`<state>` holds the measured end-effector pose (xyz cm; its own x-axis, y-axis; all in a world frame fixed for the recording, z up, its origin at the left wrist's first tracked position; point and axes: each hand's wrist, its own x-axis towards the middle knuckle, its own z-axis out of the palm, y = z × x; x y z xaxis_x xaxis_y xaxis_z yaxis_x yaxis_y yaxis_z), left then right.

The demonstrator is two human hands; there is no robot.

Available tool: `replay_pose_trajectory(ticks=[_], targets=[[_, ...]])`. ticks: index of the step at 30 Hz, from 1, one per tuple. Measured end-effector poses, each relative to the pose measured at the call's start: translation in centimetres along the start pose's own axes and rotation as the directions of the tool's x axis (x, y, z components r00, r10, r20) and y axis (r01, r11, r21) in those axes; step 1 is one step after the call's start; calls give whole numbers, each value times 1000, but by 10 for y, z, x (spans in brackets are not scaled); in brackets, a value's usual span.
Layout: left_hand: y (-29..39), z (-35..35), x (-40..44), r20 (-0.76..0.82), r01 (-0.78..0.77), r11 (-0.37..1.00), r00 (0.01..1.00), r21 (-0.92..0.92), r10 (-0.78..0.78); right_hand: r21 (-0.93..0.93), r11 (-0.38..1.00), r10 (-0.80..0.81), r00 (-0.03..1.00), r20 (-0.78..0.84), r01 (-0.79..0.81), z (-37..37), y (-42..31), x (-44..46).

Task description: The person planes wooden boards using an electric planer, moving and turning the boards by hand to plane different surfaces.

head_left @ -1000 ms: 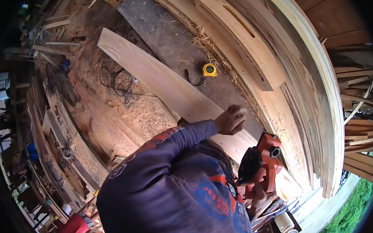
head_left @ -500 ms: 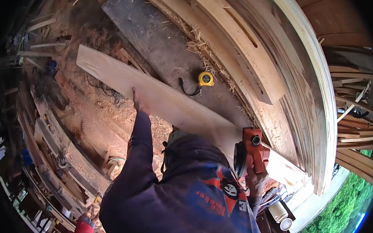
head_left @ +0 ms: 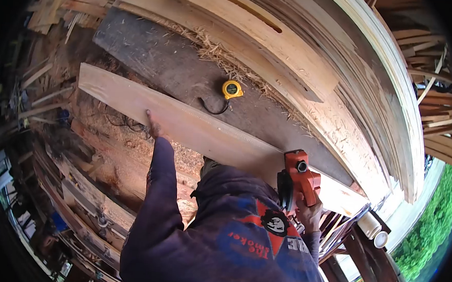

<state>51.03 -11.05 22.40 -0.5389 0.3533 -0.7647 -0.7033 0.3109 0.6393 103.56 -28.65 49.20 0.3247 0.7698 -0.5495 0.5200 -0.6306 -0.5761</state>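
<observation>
One long board [head_left: 200, 133] is stretching from the upper left of the frame to the lower right, its long axis slanting downward. Near its right end, a red planer [head_left: 303, 181] is standing lengthwise up the frame, its round black port near the top; the right hand [head_left: 309, 214] is gripping it from below. The left hand [head_left: 157, 128] is touching the board's lower edge, its grip too hidden to tell. Upside down, "The Smoker" is showing on the shirt [head_left: 209, 207]; the yellow tape measure's [head_left: 232, 89] label is staying too small to read. Beyond the board's upper edge, a grey slab [head_left: 153, 54] is leaving open room before the shavings [head_left: 218, 57].
</observation>
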Motion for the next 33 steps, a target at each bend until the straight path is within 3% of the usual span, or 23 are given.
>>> replay_pose_trajectory(ticks=[2, 5, 8, 9, 11, 14, 18, 20, 22, 23, 24, 26, 28, 29, 31, 32, 33], targets=[[20, 26, -46, -83, -94, 990, 991, 105, 103, 42, 999, 12, 1000, -23, -11, 8, 9, -5], [26, 37, -57, -26, -146, 982, 988, 118, 150, -3, 994, 107, 994, 22, -107, 10, 20, -2], [14, 35, -51, 19, -279, 935, 959, 219, 282, 174, 976, 127, 992, 17, -128, 11, 32, 0], [12, 40, -52, -9, -252, 921, 964, 296, 267, 247, 959, 137, 990, 12, -136, 12, 31, 2], [12, 34, -44, -25, -159, 900, 982, 407, 185, 220, 968, 124, 992, 11, -124, 2, 35, 5], [15, 24, -24, 71, -150, 870, 989, 469, 132, 208, 973, 98, 995, 5, -97, 8, 47, 15], [34, 61, -58, 124, -194, 836, 981, 513, 152, 221, 975, 15, 999, -29, -8, 9, 48, 20], [54, 72, -58, 207, -110, 620, 975, 777, -86, 257, 964, 81, 996, -49, -66, 7, 46, 23], [43, 74, -35, 373, -361, 615, 921, 701, 115, 290, 957, 49, 997, -64, -28, 9, 49, 20], [34, 82, -39, 392, -453, 122, 855, 883, 339, 251, 968, 37, 996, -77, -17, 12, 58, 21], [33, 103, -64, 490, -318, -392, 714, 864, 501, 213, 977, 29, 995, -93, -9, 16, 67, 24], [3, 157, -114, 781, -765, -262, 454, 589, 429, 214, 977, 40, 994, -104, -17, 18, 80, 25], [-36, 197, -162, 915, -835, -386, 308, 392, 261, 221, 974, -25, 995, -99, 47, 17, 64, 20], [-50, 202, -159, 926, -848, -386, 282, 363, 251, 262, 965, 17, 999, -40, -6, 13, 52, 15], [-78, 228, -138, 892, -812, -479, 436, 335, -115, 172, 983, -34, 991, -131, 57, 16, 59, 17], [-75, 233, -140, 870, -852, -309, 477, 423, -125, 118, 987, -87, 982, -169, 108, 17, 62, 18], [-78, 227, -149, 944, -890, -348, 328, 296, -35, 136, 971, -163, 963, -213, 194, 20, 67, 20]])
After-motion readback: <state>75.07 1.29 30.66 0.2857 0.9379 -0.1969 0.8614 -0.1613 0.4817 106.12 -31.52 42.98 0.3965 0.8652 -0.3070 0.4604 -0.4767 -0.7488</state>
